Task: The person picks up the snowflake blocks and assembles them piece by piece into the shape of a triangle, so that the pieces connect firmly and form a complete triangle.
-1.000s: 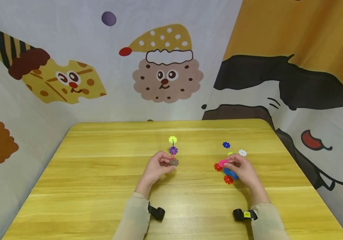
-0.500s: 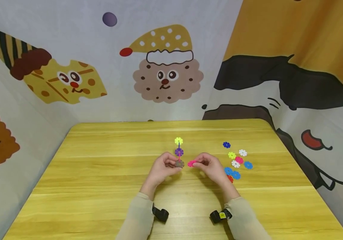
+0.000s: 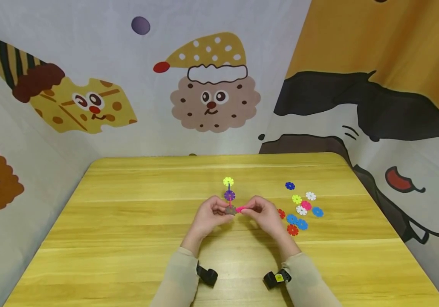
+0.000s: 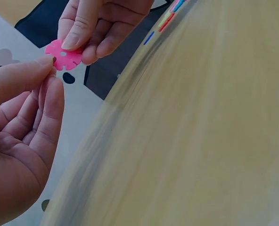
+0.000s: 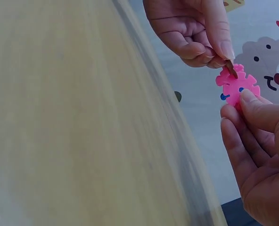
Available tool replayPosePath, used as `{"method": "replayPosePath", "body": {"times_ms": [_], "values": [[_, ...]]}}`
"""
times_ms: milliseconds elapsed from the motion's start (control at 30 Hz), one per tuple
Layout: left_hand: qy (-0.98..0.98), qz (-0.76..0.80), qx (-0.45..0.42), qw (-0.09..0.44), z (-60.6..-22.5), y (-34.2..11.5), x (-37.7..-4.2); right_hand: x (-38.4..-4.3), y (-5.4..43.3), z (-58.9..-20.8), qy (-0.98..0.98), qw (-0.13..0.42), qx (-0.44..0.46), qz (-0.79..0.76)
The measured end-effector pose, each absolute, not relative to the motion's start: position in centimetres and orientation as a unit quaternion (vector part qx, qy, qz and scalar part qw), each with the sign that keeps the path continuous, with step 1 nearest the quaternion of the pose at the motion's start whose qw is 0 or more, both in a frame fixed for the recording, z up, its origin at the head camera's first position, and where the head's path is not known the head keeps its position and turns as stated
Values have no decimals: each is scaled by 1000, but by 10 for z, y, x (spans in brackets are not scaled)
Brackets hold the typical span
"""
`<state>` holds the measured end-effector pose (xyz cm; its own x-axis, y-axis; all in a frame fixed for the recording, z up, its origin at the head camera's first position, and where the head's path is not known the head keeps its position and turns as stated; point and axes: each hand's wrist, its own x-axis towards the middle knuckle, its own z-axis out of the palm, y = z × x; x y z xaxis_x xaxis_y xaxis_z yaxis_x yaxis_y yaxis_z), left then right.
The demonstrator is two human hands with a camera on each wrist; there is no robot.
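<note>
My left hand (image 3: 208, 217) pinches a brownish-grey notched snowflake disc (image 3: 230, 210), seen edge-on as a thin brown strip in the right wrist view. From that disc a joined chain runs away over the table: a pink disc seen edge-on, a purple disc (image 3: 229, 195), a blue one edge-on and a yellow disc (image 3: 228, 181) at the far end. Between thumb and fingers my right hand (image 3: 266, 215) pinches another pink snowflake disc (image 4: 67, 58). Its notched rim meets the edge of the brown disc, right by the left fingertips.
Several loose snowflake discs lie on the wooden table (image 3: 127, 238) to the right: a dark blue disc (image 3: 290, 186), a white disc (image 3: 310, 196), a light blue disc (image 3: 318, 212), a red disc (image 3: 293, 230) and others. A printed cloth (image 3: 127, 140) hangs behind the table.
My right hand has carried the pink disc left from the loose pile to the brown disc. My left hand has shifted slightly right with the chain.
</note>
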<state>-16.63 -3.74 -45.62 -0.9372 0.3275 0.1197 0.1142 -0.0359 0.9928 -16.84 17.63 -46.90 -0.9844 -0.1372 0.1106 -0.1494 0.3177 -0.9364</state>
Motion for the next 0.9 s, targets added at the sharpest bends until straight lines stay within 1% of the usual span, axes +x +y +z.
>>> {"method": "replayPosePath", "body": {"times_ms": [267,500,633,767,900], "values": [[691,710,123,66,-478,-33,-172,-167,170,-470,-827,28,88,554],[685,714,133,50,-479,-33,-170,-166,169,-469,-823,34,98,559],[691,707,140,52,-477,-35,-171,-167,175,-468,-816,15,120,565],[702,698,129,59,-477,-38,-173,-167,188,-468,-819,-8,140,557],[708,694,116,52,-477,-42,-173,-165,211,-470,-825,-7,146,546]]}}
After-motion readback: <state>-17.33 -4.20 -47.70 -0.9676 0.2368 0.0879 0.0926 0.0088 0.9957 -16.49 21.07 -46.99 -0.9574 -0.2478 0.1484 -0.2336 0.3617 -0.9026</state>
